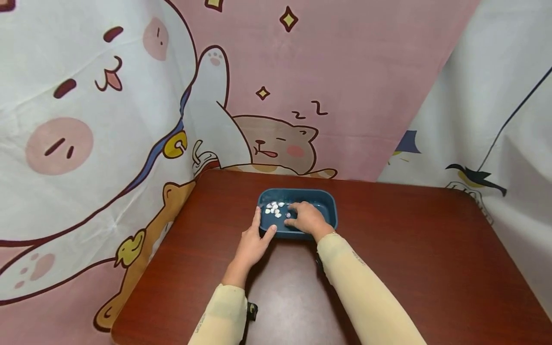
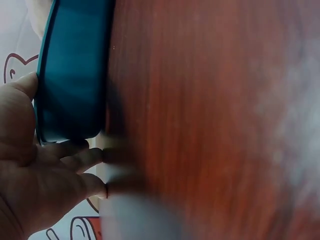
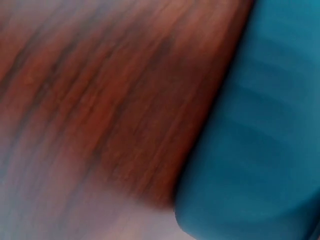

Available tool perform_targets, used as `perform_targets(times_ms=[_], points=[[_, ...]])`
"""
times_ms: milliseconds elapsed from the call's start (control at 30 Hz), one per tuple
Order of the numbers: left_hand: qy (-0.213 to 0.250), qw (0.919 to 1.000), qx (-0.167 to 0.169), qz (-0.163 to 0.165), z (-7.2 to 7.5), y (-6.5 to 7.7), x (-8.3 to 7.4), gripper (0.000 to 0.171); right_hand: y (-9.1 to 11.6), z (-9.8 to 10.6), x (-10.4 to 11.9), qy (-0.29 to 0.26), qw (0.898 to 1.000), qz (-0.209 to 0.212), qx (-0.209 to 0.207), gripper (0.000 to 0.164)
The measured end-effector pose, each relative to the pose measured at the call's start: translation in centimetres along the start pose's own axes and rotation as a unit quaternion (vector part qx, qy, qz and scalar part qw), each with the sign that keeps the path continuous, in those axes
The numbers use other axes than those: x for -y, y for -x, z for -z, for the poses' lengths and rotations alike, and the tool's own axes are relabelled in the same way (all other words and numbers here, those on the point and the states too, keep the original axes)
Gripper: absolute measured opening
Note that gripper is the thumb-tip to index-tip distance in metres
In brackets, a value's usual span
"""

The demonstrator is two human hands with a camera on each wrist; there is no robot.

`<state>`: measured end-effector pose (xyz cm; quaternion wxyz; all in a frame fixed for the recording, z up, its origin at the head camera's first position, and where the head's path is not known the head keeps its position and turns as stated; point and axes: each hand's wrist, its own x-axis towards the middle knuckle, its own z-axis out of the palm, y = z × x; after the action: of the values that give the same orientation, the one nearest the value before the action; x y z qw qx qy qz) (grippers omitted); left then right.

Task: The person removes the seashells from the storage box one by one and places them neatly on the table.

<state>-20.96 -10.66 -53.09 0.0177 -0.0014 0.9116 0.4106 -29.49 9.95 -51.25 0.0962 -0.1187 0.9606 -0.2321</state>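
A dark teal rectangular tray point(image 1: 299, 235) stands on the table and holds several small whitish pieces point(image 1: 275, 207) grouped in its left half. Against the tray's left near corner lies my left hand point(image 1: 252, 243), thumb at the near rim and straight fingers along the left end. The left wrist view shows this hand point(image 2: 35, 170) touching the tray's end. My right hand point(image 1: 308, 218) reaches inside over the near rim, thumb and fingertips apart around a small purplish piece point(image 1: 288, 215). In the right wrist view only the tray's outer wall point(image 3: 255, 140) shows, without the hand.
The reddish-brown wooden table point(image 1: 409, 249) extends on both sides of the tray. Behind it hangs a pink and white cloth point(image 1: 345, 57) with cartoon animals. A dark strapped device point(image 1: 252, 311) sits at the left wrist.
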Motion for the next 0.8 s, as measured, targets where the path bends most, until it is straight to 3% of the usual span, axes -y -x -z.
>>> perform_targets(times_ms=[200,367,533,800], points=[[-0.014,0.9999,0.000,0.007,-0.2,-0.1,0.1,0.092,-0.5,-0.5,0.0,0.033,0.999,0.023,-0.006,0.050],[-0.017,0.9999,-0.002,0.004,-0.2,-0.1,0.0,0.091,-1.1,-0.9,0.1,0.053,0.998,0.036,-0.007,0.047],[-0.004,1.0000,0.002,0.003,-0.3,0.1,0.3,0.095,-1.3,-1.4,0.1,0.041,0.998,0.049,-0.012,0.037],[0.008,0.9997,-0.020,-0.011,-0.8,-0.6,1.2,0.096,-1.3,-1.0,0.5,0.047,0.996,0.058,-0.041,0.026]])
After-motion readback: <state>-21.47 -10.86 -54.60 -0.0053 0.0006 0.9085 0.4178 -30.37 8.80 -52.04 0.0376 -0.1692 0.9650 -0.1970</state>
